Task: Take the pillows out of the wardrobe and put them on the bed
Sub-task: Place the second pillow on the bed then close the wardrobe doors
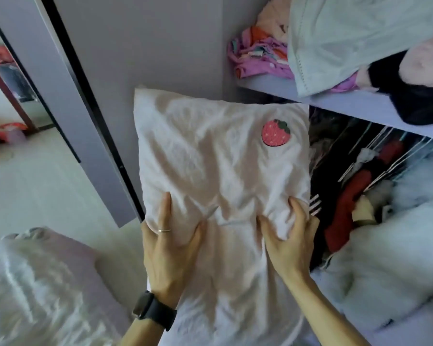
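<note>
Both hands gripping pale pink pillow (220,166) dead centre, left hand (169,248) at 7 o'clock edge, right hand (289,242) at 5 o'clock edge. Strawberry patch (276,132) up around 1 o'clock, wardrobe shelf (348,103) at 2 o'clock.

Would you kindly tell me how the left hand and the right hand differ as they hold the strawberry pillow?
The left hand wears a thin ring and a dark watch on its wrist; the right hand is bare. The left hand grips the strawberry pillow at its left edge, the right hand nearer the wardrobe side. Both press thumbs into the fabric, bunching it.
</note>
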`<state>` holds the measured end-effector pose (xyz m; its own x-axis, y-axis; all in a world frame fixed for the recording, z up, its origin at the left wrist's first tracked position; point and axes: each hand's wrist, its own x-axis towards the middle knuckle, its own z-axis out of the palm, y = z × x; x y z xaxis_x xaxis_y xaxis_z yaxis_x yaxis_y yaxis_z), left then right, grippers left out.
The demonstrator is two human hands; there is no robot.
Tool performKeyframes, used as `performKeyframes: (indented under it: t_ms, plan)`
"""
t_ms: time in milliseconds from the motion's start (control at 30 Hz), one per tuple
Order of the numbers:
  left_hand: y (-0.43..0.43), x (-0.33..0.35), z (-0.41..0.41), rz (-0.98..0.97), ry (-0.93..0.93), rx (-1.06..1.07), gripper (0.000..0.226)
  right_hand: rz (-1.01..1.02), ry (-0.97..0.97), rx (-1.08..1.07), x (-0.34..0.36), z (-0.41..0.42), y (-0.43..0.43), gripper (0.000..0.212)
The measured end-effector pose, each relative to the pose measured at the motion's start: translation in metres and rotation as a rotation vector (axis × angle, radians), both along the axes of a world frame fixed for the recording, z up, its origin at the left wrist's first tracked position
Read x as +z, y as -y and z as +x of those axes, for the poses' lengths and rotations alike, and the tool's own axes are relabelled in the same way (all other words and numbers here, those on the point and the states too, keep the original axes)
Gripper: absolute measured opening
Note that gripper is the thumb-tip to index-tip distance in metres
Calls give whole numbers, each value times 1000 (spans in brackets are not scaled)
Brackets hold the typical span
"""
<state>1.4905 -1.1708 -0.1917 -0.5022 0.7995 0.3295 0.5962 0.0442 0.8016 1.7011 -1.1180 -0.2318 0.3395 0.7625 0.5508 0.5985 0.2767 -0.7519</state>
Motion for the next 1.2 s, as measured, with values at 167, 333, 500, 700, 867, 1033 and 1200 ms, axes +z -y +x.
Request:
performKeyframes:
  t_ms: [167, 333, 500, 700, 867, 1033, 1200]
  plan:
    - [66, -47, -36, -19, -145, 111, 91, -163, -63, 241, -62, -36, 44, 74]
    - [128, -85, -64, -232, -88, 277, 88, -409, 8, 466, -92, -71, 85, 76]
    - [204, -117, -83, -356, 108, 582, 88, -461, 205, 745, -107, -119, 103, 76]
    - [306, -134, -88, -321, 304, 1027, 85, -365, 410, 1116, -120, -209, 140, 71]
    - [403, -156, -75, -294, 508, 1278, 87, -404, 598, 1435, -133, -276, 197, 69]
    - [470, -185, -34, -210, 754, 1460, 88, -498, 844, 1626, -134, -309, 262, 66]
    - [500, -208, 31, -107, 900, 1727, 84, -492, 1139, 1859, -151, -324, 324, 61]
